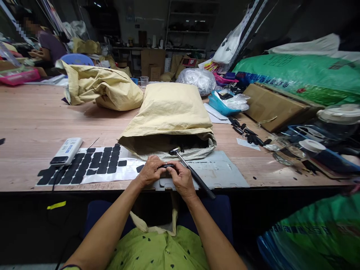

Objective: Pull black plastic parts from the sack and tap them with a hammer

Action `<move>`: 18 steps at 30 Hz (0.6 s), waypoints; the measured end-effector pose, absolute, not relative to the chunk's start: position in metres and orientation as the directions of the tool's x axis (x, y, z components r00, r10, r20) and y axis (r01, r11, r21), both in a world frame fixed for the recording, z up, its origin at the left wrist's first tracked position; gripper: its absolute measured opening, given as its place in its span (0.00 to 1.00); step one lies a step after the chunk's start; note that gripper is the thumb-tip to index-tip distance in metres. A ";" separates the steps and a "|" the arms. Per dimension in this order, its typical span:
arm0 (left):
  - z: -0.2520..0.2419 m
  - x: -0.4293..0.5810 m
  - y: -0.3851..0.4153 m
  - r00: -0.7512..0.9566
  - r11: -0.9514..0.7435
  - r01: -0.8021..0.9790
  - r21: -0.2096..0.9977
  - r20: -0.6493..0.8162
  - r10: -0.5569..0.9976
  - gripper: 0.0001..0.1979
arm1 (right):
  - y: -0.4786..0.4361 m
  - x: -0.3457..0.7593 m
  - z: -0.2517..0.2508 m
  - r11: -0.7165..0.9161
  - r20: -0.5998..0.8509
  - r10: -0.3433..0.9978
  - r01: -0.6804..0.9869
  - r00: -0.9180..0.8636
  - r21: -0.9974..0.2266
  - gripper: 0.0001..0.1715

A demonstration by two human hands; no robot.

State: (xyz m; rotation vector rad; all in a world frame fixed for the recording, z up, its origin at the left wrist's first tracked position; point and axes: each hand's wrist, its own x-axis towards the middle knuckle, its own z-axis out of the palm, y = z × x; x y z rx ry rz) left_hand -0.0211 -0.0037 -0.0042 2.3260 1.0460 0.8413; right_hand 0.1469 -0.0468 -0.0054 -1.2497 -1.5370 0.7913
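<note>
Both my hands meet over the front edge of the table. My left hand (152,170) and my right hand (181,178) are closed on a small, slim black piece (168,165), its ends hidden by my fingers. What kind of piece it is, I cannot make out. Beside my right hand lies a hammer (194,172) with a black grip, its head resting at the mouth of an open tan sack (174,108). Dark items inside the sack are hard to tell apart. Under my hands is a grey sheet (225,174).
Left are a sheet of black stickers (101,160) and a white device (66,151) with a cable. Another tan sack (112,88) lies behind. To the right are loose black parts (247,133), a cardboard box (278,107) and a blue tray (223,105). A person (47,45) sits far left.
</note>
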 end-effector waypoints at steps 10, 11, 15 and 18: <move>-0.003 -0.023 -0.002 0.513 -0.558 0.458 0.692 0.306 0.802 0.11 | -0.043 0.149 -0.007 0.202 0.210 0.978 0.268 0.001 -0.942 0.14; -0.002 -0.023 -0.002 0.510 -0.549 0.450 0.704 0.302 0.805 0.12 | -0.043 0.150 -0.008 0.201 0.208 0.978 0.261 0.001 -0.944 0.16; 0.000 -0.023 -0.003 0.495 -0.517 0.435 0.737 0.284 0.821 0.13 | -0.044 0.152 -0.010 0.202 0.202 0.979 0.195 -0.021 -0.960 0.27; 0.002 -0.023 -0.004 0.488 -0.493 0.440 0.751 0.260 0.833 0.15 | -0.045 0.152 -0.010 0.199 0.195 0.980 0.118 -0.046 -0.973 0.28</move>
